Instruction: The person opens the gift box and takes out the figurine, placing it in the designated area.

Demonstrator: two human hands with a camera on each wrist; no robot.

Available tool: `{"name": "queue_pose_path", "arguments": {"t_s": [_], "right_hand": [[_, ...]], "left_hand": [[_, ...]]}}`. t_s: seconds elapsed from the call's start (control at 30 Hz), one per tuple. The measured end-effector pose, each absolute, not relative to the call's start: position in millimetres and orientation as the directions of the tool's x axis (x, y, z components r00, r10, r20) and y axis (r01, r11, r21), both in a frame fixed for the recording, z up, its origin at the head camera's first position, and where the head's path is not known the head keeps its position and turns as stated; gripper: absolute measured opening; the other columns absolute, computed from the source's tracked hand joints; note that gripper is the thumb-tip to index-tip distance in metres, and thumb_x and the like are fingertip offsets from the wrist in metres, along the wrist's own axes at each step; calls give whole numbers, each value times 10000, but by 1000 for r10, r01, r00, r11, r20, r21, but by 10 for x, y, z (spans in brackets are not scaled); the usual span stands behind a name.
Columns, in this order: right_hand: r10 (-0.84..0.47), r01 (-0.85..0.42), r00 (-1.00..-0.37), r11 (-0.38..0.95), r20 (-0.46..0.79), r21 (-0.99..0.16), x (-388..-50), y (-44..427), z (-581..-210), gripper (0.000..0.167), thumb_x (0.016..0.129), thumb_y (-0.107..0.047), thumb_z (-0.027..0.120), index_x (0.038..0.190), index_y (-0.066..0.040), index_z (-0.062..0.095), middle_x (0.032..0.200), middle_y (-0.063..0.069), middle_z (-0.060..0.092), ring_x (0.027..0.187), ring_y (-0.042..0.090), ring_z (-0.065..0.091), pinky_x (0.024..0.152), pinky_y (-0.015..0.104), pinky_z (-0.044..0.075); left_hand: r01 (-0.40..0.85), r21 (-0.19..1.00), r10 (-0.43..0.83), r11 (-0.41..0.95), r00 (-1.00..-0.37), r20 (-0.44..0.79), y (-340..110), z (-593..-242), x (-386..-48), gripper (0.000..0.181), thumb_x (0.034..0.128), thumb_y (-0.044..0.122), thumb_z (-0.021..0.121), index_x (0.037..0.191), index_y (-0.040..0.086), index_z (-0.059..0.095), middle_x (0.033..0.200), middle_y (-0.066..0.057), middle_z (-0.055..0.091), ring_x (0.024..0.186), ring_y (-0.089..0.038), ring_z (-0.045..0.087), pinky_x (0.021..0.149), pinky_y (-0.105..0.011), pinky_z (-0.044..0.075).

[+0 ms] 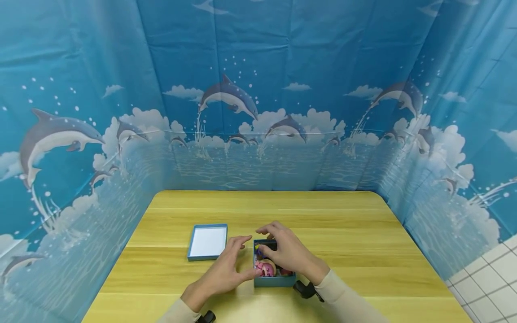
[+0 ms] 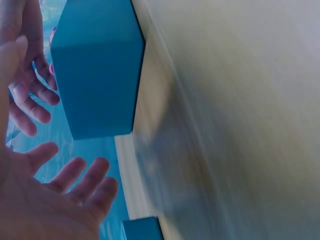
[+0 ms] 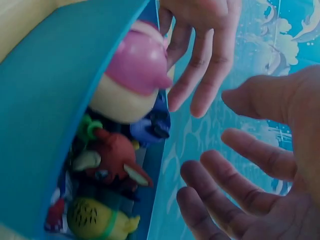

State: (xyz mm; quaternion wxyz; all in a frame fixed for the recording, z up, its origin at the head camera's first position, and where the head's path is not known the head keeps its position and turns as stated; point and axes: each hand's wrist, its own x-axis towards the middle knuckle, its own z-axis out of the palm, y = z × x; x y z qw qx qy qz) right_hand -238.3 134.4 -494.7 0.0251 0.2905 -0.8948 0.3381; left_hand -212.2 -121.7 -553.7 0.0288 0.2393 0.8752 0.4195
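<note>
A blue open box (image 1: pixel 274 281) on the table holds several small toy figures. Among them are a pink-and-cream figure (image 3: pixel 140 65), a reddish-brown figure with big ears (image 3: pixel 114 155), a yellow figure (image 3: pixel 90 217) and a blue one (image 3: pixel 150 125). My left hand (image 1: pixel 226 269) is at the box's left side, thumb by the pink figure and fingers extended; whether the thumb touches it I cannot tell. Over the box hovers my right hand (image 1: pixel 288 251), its fingers spread and loosely bent. Nothing shows between the fingers of either hand in the wrist views.
To the left lies a shallow blue lid (image 1: pixel 208 242) with a white inside, turned upward. The wood-patterned table (image 1: pixel 343 251) reaches back to a blue dolphin-print curtain (image 1: pixel 258 170), which also runs along both sides. White tiles (image 1: pixel 484 282) show at the right.
</note>
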Motion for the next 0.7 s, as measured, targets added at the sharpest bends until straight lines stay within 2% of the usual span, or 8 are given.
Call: {"name": "queue_pose_path", "arguments": {"t_s": [0.1, 0.23, 0.4, 0.7], "right_hand": [[-537, -556, -814, 607, 222, -568, -2397, 1397, -4947, 419, 1119, -223, 817, 1514, -110, 733, 1394, 123, 728, 1115, 280, 773, 933, 426, 684], [-568, -564, -801, 614, 187, -552, -2409, 1437, -4941, 431, 1112, -248, 833, 1504, -97, 739, 1373, 146, 725, 1035, 261, 759, 870, 378, 660], [-583, -568, -796, 626, 162, -534, -2422, 1448, -4946, 441, 1101, -284, 851, 1495, -112, 750, 1353, 123, 731, 988, 223, 721, 807, 320, 604], [-595, -584, -784, 613, 177, -532, -2432, 1440, -4963, 338, 1081, -246, 874, 1369, -98, 777, 1312, 90, 757, 992, 207, 755, 840, 304, 641]], "left_hand": [[390, 743, 466, 545, -877, 118, -1167, -5545, -2130, 1103, 998, 692, 860, 1835, 198, 338, 1816, -104, 403, 1633, -401, 546, 1284, -696, 515], [394, 739, 487, 546, -868, 102, -1100, -5562, -2138, 1201, 949, 713, 902, 1861, 255, 269, 1834, -103, 377, 1660, -402, 515, 1298, -693, 505], [407, 735, 503, 543, -858, 104, -1029, -5577, -2165, 1219, 930, 699, 930, 1860, 308, 245, 1822, -98, 394, 1648, -382, 528, 1289, -675, 523], [382, 740, 489, 554, -868, 82, -996, -5616, -2196, 1253, 920, 756, 905, 1860, 237, 260, 1823, -83, 422, 1641, -355, 532, 1289, -663, 525]]}}
